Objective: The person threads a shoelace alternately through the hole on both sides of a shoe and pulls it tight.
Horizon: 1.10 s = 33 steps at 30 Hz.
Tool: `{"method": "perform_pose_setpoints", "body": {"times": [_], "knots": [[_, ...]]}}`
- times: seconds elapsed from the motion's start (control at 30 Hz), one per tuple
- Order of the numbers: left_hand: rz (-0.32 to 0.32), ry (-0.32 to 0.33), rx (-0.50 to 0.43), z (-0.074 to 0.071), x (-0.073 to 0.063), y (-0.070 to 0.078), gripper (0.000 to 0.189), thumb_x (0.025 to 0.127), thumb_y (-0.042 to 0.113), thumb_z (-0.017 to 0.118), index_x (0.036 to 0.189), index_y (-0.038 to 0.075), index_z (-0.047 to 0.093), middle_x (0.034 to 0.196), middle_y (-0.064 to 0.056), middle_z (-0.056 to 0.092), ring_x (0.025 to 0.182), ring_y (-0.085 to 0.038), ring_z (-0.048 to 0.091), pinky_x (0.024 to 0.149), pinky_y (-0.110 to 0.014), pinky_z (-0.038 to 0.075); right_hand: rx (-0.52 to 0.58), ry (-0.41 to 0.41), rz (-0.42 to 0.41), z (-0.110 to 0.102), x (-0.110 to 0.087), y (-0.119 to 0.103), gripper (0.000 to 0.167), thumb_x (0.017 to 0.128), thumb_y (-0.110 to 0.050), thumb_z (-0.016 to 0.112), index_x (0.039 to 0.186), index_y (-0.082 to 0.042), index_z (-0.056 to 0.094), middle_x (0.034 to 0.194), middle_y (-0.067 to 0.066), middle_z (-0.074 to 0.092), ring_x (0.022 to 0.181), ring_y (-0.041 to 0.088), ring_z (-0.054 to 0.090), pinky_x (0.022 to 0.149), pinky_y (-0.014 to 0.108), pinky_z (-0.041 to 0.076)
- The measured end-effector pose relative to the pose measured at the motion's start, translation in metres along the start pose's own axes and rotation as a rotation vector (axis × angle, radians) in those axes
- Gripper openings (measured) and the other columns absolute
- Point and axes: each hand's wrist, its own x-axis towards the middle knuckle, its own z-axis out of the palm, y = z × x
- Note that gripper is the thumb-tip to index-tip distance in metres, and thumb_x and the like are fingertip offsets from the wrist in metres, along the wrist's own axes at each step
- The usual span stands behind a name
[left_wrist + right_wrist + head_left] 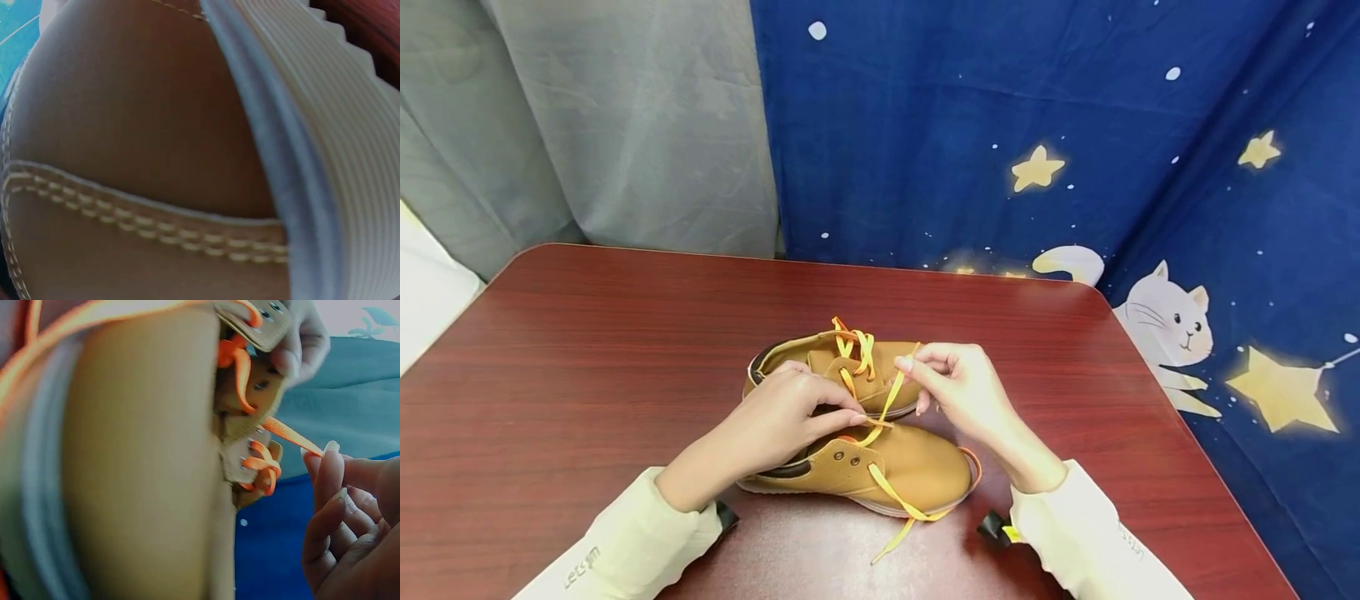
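Two tan shoes lie side by side, toes to the right. The near shoe (925,467) is partly laced; its side and ribbed sole (365,156) fill much of the left wrist view. My right hand (962,387) pinches the yellow-orange shoelace (290,436) between thumb and fingertip, drawn taut up from the near shoe's eyelets. With thumb and finger, my left hand (790,408) grips the near shoe's eyelet flap (265,394). The lace's other end (891,546) trails over the toe side onto the table. Behind, the far shoe (898,358) has its lace tied in loops.
The dark red wooden table (625,333) carries both shoes near its front. A grey curtain (655,125) and a blue starry curtain (925,125) hang behind it. Black wrist straps (996,527) show at the cream sleeves (632,533).
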Motion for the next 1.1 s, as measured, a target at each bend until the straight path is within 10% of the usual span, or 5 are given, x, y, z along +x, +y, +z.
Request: {"method": "perform_pose_setpoints", "body": {"times": [1.1], "knots": [[-0.027,-0.031,-0.021,-0.004,0.003,0.001,0.007,0.091,0.03,0.074,0.089,0.028,0.08,0.083,0.02,0.075,0.073,0.001,0.06,0.081,-0.03,0.041,-0.058,0.148,-0.067,-0.056,0.038,-0.032,0.024,0.094,-0.031,0.072,0.097,-0.007,0.076,0.075,-0.014,0.074,0.052,0.014,0.065,0.044,0.025,0.041]]}}
